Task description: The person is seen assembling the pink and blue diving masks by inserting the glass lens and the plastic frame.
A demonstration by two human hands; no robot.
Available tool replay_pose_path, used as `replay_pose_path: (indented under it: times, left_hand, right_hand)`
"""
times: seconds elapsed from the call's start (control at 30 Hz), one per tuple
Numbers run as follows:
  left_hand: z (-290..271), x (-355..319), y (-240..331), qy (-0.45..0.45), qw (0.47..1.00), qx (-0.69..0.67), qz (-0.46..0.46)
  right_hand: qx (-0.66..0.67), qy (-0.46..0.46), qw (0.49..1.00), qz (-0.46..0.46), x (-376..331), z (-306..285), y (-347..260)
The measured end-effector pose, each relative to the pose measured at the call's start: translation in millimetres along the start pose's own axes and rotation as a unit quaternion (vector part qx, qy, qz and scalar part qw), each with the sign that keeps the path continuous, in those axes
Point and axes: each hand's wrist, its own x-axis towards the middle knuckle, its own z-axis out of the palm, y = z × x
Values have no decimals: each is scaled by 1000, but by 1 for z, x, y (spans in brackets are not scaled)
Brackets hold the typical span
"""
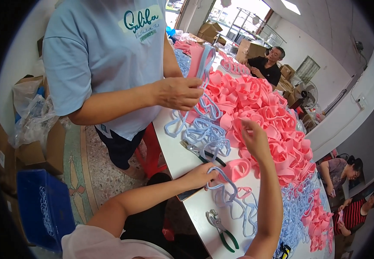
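We see the left hand (202,176) closed, thumb against fingers, on a light-blue strap (231,181), a soft-looking, narrow band that arcs out to 3 o'clock and sags in limp loops onto the worktop (197,206), which is smooth and white. At 2 o'clock from that hand, the right hand (256,139) is raised with fingers loosely bent, before a heap of pink bands (277,125); we cannot tell how wide its grip is or whether it pinches one. The bands are broad, matt and pliable, curled into overlapping petal-like rings, so most of each is buried. A single pink ring (233,173) lies apart at 3 o'clock from the left hand, near it.

At 5 o'clock we have metal pliers (222,231) with slim green handles. A second pair of pliers (192,148) lies at 12 o'clock, partly covered by a knot of blue straps (206,134). Just past 11 o'clock, a co-worker's hand (180,93) gathers blue straps beside a flat pink strip (195,60); its grip is partly hidden from us. At 4 o'clock spreads a stringy blue tangle (292,216); below it, a yellow-and-black object (285,250) at the lower edge is too small to identify.
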Motion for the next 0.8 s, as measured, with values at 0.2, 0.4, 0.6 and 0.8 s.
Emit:
replay_pose_path:
  times: [0.2, 0.4, 0.6, 0.8]
  left_hand:
    - [5, 7, -5, 142, 834, 429, 318]
    - [-31, -23, 31, 69, 865, 398, 299]
    - [-73, -67, 103, 70, 906, 288, 304]
    - [-108, -97, 173, 95, 917, 149, 359]
  right_hand:
    - [5, 129, 990, -64, 140, 38, -119]
    - [-99, 128, 987, -22, 187, 65, -123]
    - [-121, 182, 973, -73, 163, 47, -133]
    - [-105, 186, 966, -144, 107, 20, -138]
